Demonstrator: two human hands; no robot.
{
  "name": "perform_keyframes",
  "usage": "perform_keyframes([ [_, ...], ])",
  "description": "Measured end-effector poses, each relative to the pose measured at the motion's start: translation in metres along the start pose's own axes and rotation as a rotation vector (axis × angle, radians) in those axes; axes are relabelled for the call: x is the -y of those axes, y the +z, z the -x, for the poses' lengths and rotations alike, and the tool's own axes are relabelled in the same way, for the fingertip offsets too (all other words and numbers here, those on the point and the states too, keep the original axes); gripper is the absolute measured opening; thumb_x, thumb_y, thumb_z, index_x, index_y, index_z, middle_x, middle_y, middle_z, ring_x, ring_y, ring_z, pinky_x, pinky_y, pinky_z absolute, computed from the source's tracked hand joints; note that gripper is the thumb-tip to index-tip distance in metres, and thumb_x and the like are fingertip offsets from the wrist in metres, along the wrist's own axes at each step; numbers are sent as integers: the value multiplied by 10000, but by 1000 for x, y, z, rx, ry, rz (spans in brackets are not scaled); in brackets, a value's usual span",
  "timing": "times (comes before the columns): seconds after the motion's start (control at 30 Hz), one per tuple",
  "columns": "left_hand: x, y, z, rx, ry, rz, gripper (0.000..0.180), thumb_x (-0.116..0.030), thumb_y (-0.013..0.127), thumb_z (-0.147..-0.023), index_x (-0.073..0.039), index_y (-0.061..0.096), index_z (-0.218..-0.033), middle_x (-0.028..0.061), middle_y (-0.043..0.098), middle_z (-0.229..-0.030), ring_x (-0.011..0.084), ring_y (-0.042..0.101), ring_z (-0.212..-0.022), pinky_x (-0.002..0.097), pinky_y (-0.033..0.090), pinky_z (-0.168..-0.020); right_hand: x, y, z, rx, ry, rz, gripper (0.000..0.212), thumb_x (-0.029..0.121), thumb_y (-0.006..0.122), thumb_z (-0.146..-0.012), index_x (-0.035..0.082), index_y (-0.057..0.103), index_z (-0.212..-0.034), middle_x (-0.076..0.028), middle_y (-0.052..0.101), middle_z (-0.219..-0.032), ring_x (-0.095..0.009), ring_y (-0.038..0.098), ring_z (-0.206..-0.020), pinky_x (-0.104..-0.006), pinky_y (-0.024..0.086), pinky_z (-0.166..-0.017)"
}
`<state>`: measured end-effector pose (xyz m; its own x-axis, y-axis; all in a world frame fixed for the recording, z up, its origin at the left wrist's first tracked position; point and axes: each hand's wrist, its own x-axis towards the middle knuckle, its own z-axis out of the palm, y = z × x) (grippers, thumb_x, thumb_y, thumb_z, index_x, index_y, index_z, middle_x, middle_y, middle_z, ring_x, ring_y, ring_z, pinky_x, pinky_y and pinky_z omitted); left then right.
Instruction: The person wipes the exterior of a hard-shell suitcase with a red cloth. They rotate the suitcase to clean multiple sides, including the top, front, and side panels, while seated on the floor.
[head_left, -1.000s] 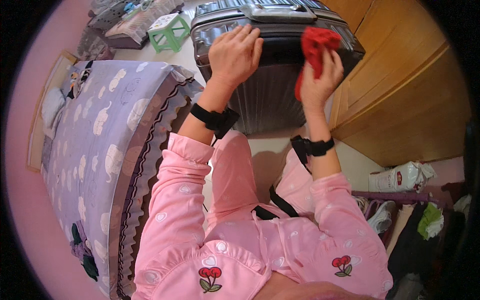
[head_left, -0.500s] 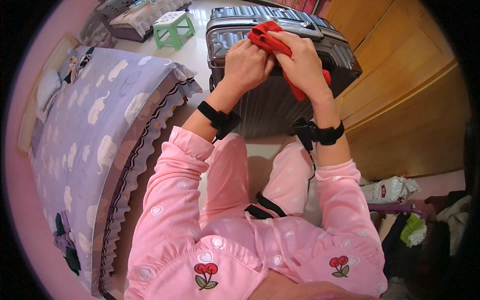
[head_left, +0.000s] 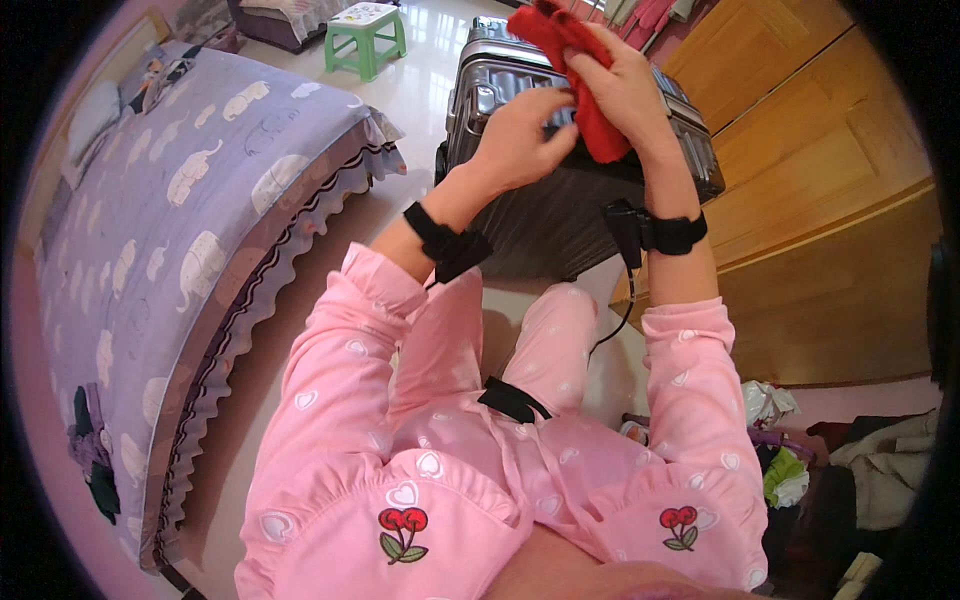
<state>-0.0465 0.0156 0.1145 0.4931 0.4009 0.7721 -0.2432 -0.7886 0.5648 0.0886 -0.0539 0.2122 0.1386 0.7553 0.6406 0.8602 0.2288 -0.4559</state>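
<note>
In front of me a dark grey, shiny ribbed suitcase [head_left: 545, 230] stands upright on the floor. My right hand [head_left: 632, 95] is closed round a folded red cloth [head_left: 598, 132], held above the suitcase's top near edge. Part of the cloth sticks up past my fingers and part hangs below them. To the left of the cloth is my left hand [head_left: 522, 138], over the suitcase's near top edge. Its thumb and fingers are apart and slightly curled, with nothing visible in them; the fingertips come close to the cloth.
A bed with a lilac elephant-print cover [head_left: 150, 260] runs along the left. Beyond it stands a green and white stool [head_left: 364, 42]. Wooden cabinet doors [head_left: 800, 180] rise close on the right. Clothes [head_left: 885, 470] and a white plastic bag [head_left: 768, 405] lie at the lower right.
My right hand has lifted the red cloth up and to the right. My left hand has come away from the cloth, lower down, and its fingers have opened. The view has shifted slightly.
</note>
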Motion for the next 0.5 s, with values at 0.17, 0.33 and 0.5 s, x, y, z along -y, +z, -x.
perform_keyframes([
  [0.17,-2,-23,-10,-149,-321,806,735,-322,808,-923,-21,418,-1468,119,571,-1373,193,578,-1237,347,495,-1029,34,22,0,31,-202,68,513,190,723,-938,35,606,-1412,-194,716,-1232,-276,709,-1074,-357,552,-919],
  [0.33,17,-68,-22,-585,-347,1004,406,-121,714,-969,-15,576,-1337,108,699,-1231,214,706,-1056,365,578,-908,24,34,11,138,-149,-236,495,281,670,-987,93,590,-1438,-208,593,-1442,-355,577,-1317,-437,452,-1095],
  [0.5,46,-103,-40,-571,-45,307,526,-204,727,-986,-132,553,-1477,142,671,-1316,230,638,-1157,378,509,-999,-20,56,10,12,-84,313,428,367,622,-1011,48,684,-1290,-214,604,-1433,-386,583,-1306,-453,470,-1076],
])
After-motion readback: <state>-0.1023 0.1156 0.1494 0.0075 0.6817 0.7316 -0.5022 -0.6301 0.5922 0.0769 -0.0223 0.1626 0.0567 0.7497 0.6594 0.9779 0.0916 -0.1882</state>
